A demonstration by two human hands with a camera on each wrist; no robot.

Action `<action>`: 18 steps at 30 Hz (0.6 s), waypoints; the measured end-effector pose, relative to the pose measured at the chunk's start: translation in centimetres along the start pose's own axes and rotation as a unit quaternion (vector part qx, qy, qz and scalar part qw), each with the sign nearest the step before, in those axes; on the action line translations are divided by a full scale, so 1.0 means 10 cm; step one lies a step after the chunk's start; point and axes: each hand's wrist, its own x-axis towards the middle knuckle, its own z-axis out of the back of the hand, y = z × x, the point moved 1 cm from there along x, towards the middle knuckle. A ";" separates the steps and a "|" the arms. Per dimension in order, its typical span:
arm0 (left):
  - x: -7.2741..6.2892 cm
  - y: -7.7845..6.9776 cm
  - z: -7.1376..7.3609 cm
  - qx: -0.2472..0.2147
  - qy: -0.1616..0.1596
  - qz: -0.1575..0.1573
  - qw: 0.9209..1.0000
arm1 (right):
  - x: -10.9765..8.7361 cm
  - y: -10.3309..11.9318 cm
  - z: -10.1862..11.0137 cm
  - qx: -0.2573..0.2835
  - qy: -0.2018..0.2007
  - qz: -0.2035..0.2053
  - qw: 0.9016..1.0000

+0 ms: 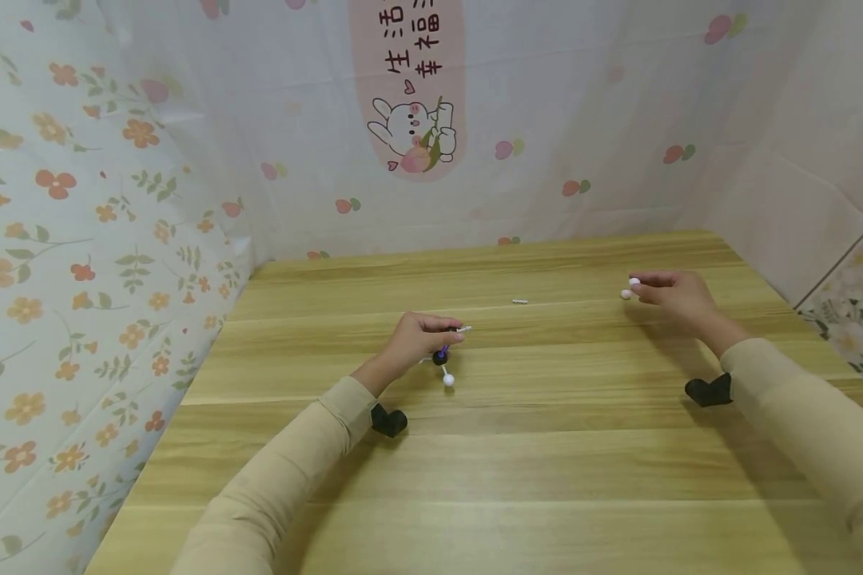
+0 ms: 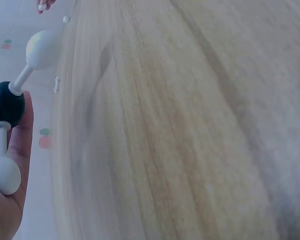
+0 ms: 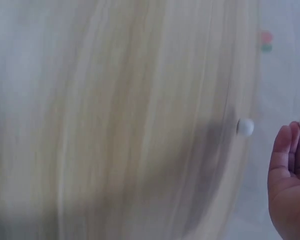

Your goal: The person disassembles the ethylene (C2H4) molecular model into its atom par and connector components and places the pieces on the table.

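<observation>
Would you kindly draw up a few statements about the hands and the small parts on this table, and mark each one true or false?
1. The left hand holds a ball-and-stick model. True.
2. The right hand pinches a black ball. False: it pinches a white ball.
3. A second white ball lies on the table near the right hand. True.
4. The sleeves are black. False: they are beige.
5. In the head view, a white peg lies between the two hands. True.
6. The model has only black balls. False: it has white balls as well.
</observation>
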 end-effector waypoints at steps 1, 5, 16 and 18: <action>0.00 0.00 0.00 0.001 0.001 0.001 1.000 | 0.01 -0.04 0.03 -0.008 -0.004 -0.002 1.000; -0.01 0.00 0.00 0.004 0.008 0.001 1.000 | 0.07 -0.17 0.12 -0.048 -0.013 -0.013 0.999; 0.00 0.01 -0.01 -0.032 0.024 -0.012 0.999 | 0.11 -0.31 0.20 -0.105 -0.002 -0.001 0.994; 0.00 0.01 -0.01 -0.037 0.022 -0.015 0.999 | 0.12 -0.32 0.20 -0.112 0.003 0.002 0.994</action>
